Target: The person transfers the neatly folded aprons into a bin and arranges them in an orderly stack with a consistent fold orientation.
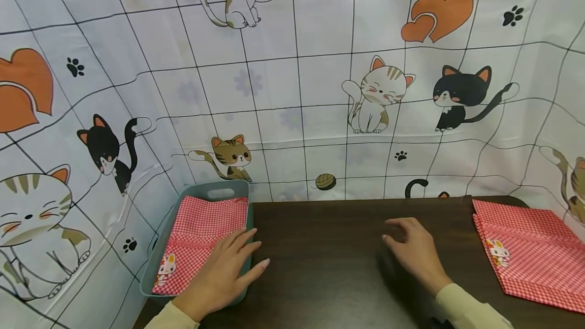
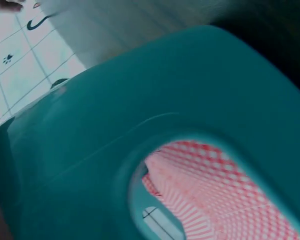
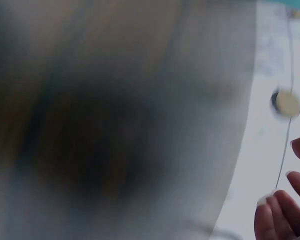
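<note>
A grey-green plastic basket (image 1: 196, 189) stands at the left of the table, with a folded red-and-white checked cloth (image 1: 207, 222) inside, a small white cartoon figure at its near corner. Over the basket's right side my left hand (image 1: 221, 273) lies with fingers extended; contact with the rim cannot be told. The left wrist view shows the basket's wall (image 2: 105, 95) close up, with checked cloth (image 2: 215, 185) through its handle hole. My right hand (image 1: 417, 253) hovers over the table at centre right, fingers loosely bent and holding nothing. Its fingertips (image 3: 285, 205) appear in the right wrist view.
On the dark brown table (image 1: 320, 258), another checked cloth (image 1: 539, 258) with the same kind of figure lies folded at the right edge. A white curtain (image 1: 274, 90) printed with cats, hearts and paw marks surrounds the back and sides.
</note>
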### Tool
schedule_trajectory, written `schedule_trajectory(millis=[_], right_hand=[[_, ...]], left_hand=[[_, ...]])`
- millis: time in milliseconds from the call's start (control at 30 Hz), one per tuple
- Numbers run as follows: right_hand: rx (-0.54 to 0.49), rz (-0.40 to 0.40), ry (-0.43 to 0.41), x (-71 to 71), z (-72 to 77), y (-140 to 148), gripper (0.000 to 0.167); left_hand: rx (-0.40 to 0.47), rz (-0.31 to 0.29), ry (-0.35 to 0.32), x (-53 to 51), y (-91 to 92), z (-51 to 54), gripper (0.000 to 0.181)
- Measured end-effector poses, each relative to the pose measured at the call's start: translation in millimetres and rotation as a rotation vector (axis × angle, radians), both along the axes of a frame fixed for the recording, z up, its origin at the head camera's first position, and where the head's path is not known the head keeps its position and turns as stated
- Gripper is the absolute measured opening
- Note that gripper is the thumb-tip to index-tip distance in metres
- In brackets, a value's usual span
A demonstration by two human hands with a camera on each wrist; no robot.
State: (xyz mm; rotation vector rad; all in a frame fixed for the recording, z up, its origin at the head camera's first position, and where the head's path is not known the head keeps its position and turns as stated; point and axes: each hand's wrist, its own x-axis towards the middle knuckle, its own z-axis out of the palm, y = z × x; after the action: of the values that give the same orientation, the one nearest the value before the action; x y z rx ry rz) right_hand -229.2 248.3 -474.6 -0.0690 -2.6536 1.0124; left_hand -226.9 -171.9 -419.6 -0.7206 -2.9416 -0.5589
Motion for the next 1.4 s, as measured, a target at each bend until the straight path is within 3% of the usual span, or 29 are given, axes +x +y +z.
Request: schedule_trajectory(millis=[133, 233, 400, 500, 733, 1233, 1400], right_hand=[[0.216, -0.075, 0.014, 12.3, -10.5, 53.7, 0.046], [0.329, -0.136, -0.049, 20.8, -19.2, 92.5, 0.063], [0.392, -0.194, -0.274, 35.4, -29.6, 141.7, 0.096], [0.402, -0.174, -0.377, 41.7, -32.0, 155.4, 0.104], [0.43, -0.122, -0.471, 45.7, -31.1, 155.9, 0.106], [0.476, -0.038, -0.351, 49.4, -34.5, 117.4, 0.101], [0.488, -0.031, -0.355, 51.6, -33.4, 104.5, 0.102]], left_hand=[[-0.007, 0.001, -0.004, -2.0, -1.2, -5.4, 0.055], [-0.034, 0.006, 0.032, -2.0, -1.7, -10.1, 0.049], [-0.066, 0.01, 0.1, -2.8, -0.8, -15.4, 0.04], [-0.063, 0.022, 0.102, -2.8, -0.8, -17.0, 0.039], [-0.077, 0.033, 0.108, -3.4, -0.9, -18.9, 0.037], [-0.042, 0.029, 0.087, -3.3, -0.8, -20.2, 0.04], [-0.026, 0.032, 0.082, -2.8, -0.6, -20.5, 0.039]])
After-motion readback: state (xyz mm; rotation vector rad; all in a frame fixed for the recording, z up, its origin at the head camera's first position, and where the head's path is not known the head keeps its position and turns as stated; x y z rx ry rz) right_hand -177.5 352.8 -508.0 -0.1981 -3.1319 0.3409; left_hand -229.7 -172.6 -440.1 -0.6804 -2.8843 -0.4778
